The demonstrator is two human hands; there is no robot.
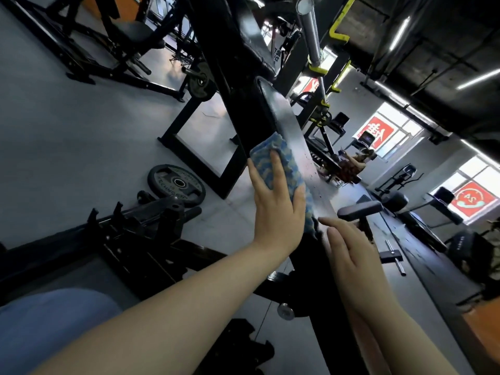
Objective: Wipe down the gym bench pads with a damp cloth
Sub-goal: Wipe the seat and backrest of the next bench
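The left hand (276,204) presses a blue cloth (281,163) flat against the side edge of the long bench pad (289,125), fingers straight over it, likely so the damp face stays in full contact. The right hand (349,255) rests open on the pad's near end, holding nothing (probably steadying it). Bare pad runs on ahead of the cloth towards the upper pad (254,31), and the floor (81,117) beside that edge gives the arm room.

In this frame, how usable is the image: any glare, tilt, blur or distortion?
Head view: strongly tilted, wide-angle bending at edges; glare streaks the bench pad beside the cloth; windows blown out; left hand sharp, right hand slightly motion-blurred.
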